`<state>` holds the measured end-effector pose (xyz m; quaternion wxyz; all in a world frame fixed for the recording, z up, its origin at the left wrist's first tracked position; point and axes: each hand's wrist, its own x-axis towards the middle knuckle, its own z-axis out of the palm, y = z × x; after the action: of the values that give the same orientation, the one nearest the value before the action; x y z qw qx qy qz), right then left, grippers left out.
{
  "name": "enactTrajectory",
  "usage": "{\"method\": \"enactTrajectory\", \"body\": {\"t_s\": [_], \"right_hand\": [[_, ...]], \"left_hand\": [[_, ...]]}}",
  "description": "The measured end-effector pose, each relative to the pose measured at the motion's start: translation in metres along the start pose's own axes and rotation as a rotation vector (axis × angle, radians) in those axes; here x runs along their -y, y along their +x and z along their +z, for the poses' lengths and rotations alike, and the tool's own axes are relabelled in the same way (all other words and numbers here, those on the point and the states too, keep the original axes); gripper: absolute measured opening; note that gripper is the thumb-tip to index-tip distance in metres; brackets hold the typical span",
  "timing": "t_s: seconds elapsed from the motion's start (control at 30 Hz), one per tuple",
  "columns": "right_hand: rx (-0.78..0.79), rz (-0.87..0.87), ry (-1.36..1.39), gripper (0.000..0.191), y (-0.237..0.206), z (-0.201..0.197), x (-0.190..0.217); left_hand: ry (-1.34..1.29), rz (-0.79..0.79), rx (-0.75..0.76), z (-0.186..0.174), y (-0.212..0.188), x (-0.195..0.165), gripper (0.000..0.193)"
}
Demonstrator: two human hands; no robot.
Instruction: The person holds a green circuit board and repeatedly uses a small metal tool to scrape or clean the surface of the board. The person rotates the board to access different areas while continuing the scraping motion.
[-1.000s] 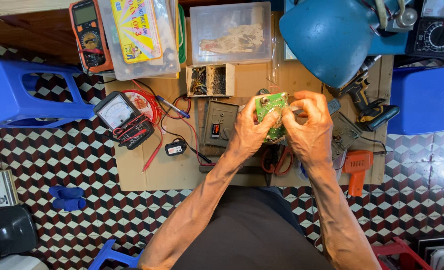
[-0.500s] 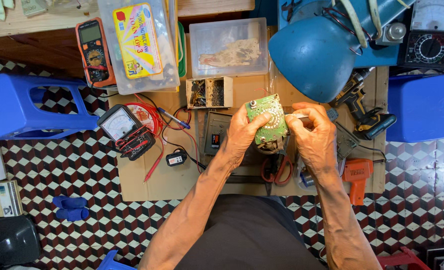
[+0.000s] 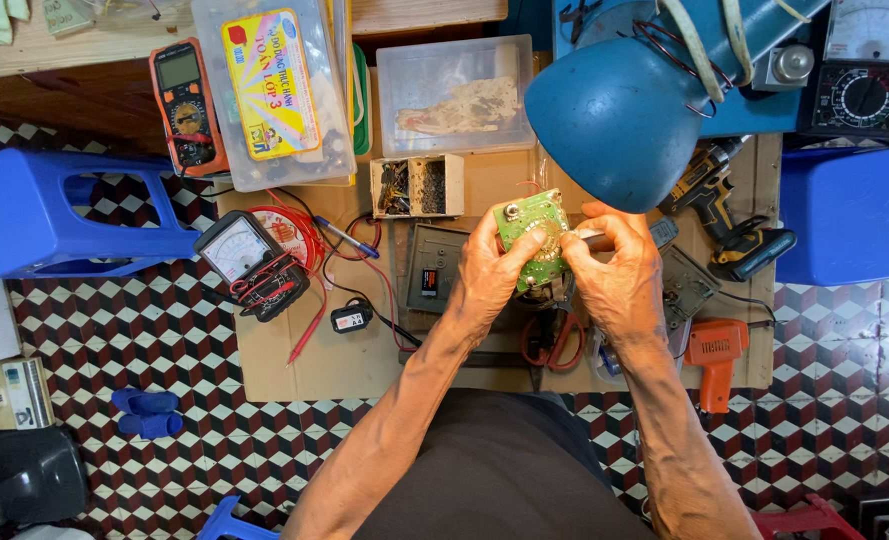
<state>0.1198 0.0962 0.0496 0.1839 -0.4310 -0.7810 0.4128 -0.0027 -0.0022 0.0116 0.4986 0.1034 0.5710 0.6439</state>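
Observation:
My left hand grips a small green circuit board, held up over a cardboard work mat. Close against the board's right side, my right hand pinches a thin metal tool whose tip meets the board. A blue desk lamp shade hangs just above and right of both hands. Under the hands lie a grey box-like device and orange-handled scissors.
An analog meter with red leads lies left on the mat; an orange digital meter, clear plastic boxes and a small parts tray sit behind. A cordless drill and orange tool lie right. Blue stools flank the mat.
Both hands and the board have shifted slightly up and left in view as the head camera moved; the grip on the board and the tool looks unchanged.

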Motion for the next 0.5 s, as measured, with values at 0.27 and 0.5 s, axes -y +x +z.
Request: {"method": "enactTrajectory", "body": {"t_s": [0.27, 0.5], "right_hand": [[-0.027, 0.040, 0.068, 0.017, -0.003, 0.010, -0.001], [-0.081, 0.014, 0.094, 0.015, 0.000, 0.016, -0.001]], "left_hand": [[0.142, 0.137, -0.041, 0.002, 0.003, 0.013, 0.040], [0.165, 0.132, -0.068, 0.003, -0.001, 0.017, 0.040]]}}
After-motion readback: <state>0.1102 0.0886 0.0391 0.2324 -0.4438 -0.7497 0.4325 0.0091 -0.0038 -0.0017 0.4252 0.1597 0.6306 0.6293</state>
